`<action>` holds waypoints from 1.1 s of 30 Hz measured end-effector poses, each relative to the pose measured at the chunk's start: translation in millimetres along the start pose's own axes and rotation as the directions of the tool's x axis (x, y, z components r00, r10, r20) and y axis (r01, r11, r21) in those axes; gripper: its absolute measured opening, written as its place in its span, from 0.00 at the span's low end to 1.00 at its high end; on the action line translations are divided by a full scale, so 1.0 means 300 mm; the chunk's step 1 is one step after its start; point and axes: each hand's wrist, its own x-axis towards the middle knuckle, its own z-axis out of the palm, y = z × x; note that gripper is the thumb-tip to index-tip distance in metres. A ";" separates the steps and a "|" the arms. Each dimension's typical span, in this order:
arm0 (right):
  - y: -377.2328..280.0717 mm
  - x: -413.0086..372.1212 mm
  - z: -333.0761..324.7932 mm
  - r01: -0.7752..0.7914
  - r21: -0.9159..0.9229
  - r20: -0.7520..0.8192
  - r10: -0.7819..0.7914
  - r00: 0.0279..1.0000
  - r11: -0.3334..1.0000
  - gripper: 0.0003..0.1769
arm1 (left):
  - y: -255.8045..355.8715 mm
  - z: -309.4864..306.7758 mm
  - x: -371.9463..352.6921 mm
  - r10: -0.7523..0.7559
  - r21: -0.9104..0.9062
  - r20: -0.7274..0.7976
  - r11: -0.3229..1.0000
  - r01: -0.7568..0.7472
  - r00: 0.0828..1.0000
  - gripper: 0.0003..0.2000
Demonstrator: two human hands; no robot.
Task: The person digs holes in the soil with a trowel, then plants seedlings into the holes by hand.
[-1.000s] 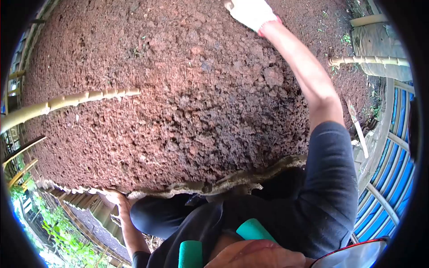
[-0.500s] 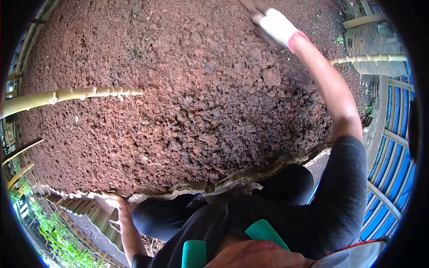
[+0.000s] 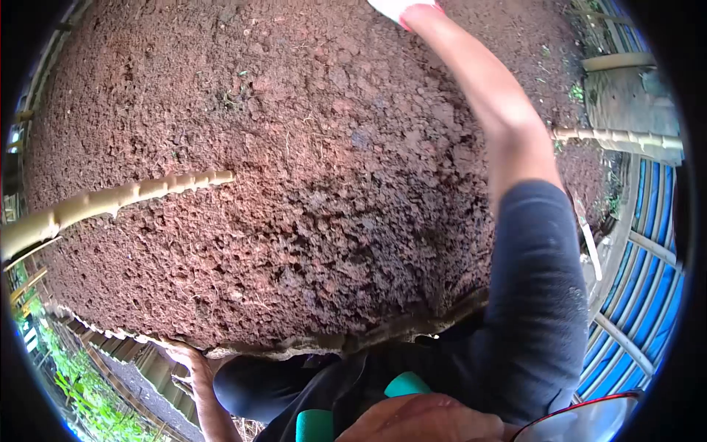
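My right hand (image 3: pixel 398 6), in a white glove with a red cuff, reaches far forward over the reddish-brown soil (image 3: pixel 294 147). Only the back of the glove and the cuff show at the top edge; its fingers, and anything in them, are cut off. At the lower left, my bare left hand (image 3: pixel 185 353) is against the uneven rim (image 3: pixel 294 346) of the raised soil bed. Its fingers are too small and partly hidden to make out their shape.
A ringed pale stalk (image 3: pixel 118 195) juts over the soil from the left, and another stalk (image 3: pixel 618 138) stands at the right. Blue sheeting behind slats (image 3: pixel 633 295) lines the right side. Green plants (image 3: pixel 88 390) grow below at the left.
My right arm has swung forward and left, taking the gloved hand mostly out of view. Before, that hand was on a blurred brownish handle-like piece. My left hand stays at the rim.
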 end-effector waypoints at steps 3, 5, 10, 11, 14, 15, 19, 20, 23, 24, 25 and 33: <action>0.105 -0.290 -0.043 0.080 0.228 -0.146 -0.047 0.988 0.970 0.30 | -0.156 0.042 0.036 0.138 0.049 0.048 0.989 -0.140 0.989 0.28; 0.120 -0.482 -0.192 -0.221 0.277 0.072 0.209 0.975 0.935 0.31 | -0.172 0.042 0.055 0.084 0.140 0.048 0.986 -0.090 0.995 0.26; 0.216 -0.421 -0.235 -0.450 0.303 0.451 0.290 0.844 0.840 0.31 | -0.223 0.073 0.082 0.283 0.379 0.104 0.875 -0.301 0.953 0.23; 0.219 -0.342 -0.173 -0.449 0.331 0.412 0.301 0.860 0.830 0.31 | 0.011 0.023 0.009 0.008 0.394 0.126 0.917 -0.057 0.992 0.23; 0.298 0.089 0.117 -0.164 -0.061 0.095 0.170 0.981 0.984 0.21 | -0.043 0.046 0.002 0.137 0.091 -0.071 0.987 -0.130 0.988 0.29; 0.313 0.118 0.138 -0.026 -0.194 0.152 0.057 0.987 0.981 0.21 | 0.032 0.020 -0.010 0.015 0.044 -0.007 0.999 -0.015 1.000 0.28; 0.254 0.173 0.089 -0.209 0.112 -0.142 0.224 0.964 0.971 0.21 | -0.122 0.001 0.057 0.183 0.208 0.068 0.959 -0.194 0.981 0.28; 0.180 0.227 0.088 -0.321 0.279 -0.042 0.346 0.937 0.905 0.21 | -0.108 0.012 0.053 0.099 0.103 0.047 0.989 -0.104 0.994 0.28; 0.069 0.317 0.144 -0.182 0.197 -0.180 0.218 0.959 0.963 0.20 | -0.027 0.003 0.034 -0.136 -0.136 0.025 0.981 0.138 0.990 0.28; 0.060 0.307 0.137 -0.147 0.192 -0.178 0.182 0.967 0.970 0.20 | -0.016 0.002 0.042 -0.156 -0.144 0.019 0.977 0.157 0.988 0.27; 0.064 0.273 0.131 -0.122 0.182 -0.168 0.153 0.974 0.976 0.20 | -0.008 0.003 0.047 -0.173 -0.148 0.026 0.973 0.175 0.985 0.25; 0.049 -0.289 -0.098 -0.099 0.283 -0.088 0.129 0.988 0.954 0.34 | -0.074 0.063 0.032 0.201 0.337 0.001 0.922 -0.190 0.979 0.24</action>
